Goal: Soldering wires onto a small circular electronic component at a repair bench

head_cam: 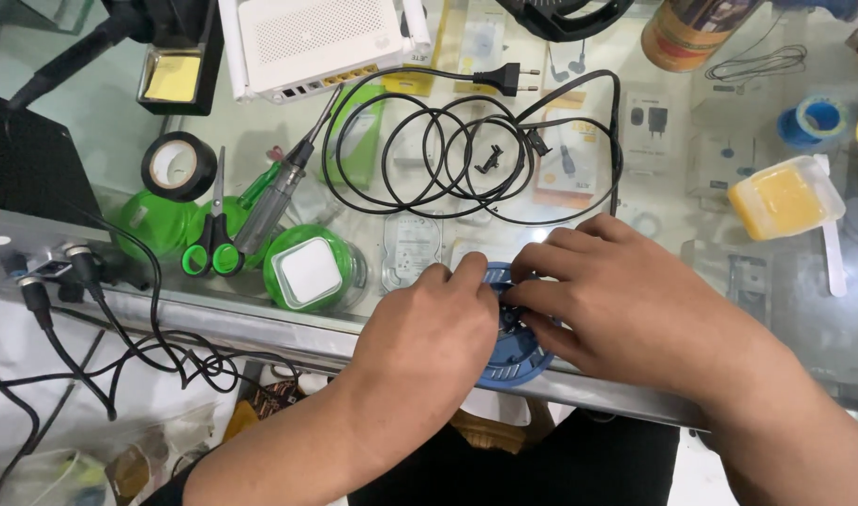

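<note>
Your fingertips (504,298) close from both sides on the round blue part (513,361) at the near edge of the glass counter (804,309), left hand (429,328) and right hand (626,305) equally near, the part lying flat directly beneath them.

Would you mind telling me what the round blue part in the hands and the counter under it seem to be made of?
Round blue part: probably moulded plastic, matte, judging by its even colour and ribbed rim. Both the left hand and right hand hold it. Counter: glass, glossy, since packaged goods show through it, with a brushed metal-looking front edge.
</note>
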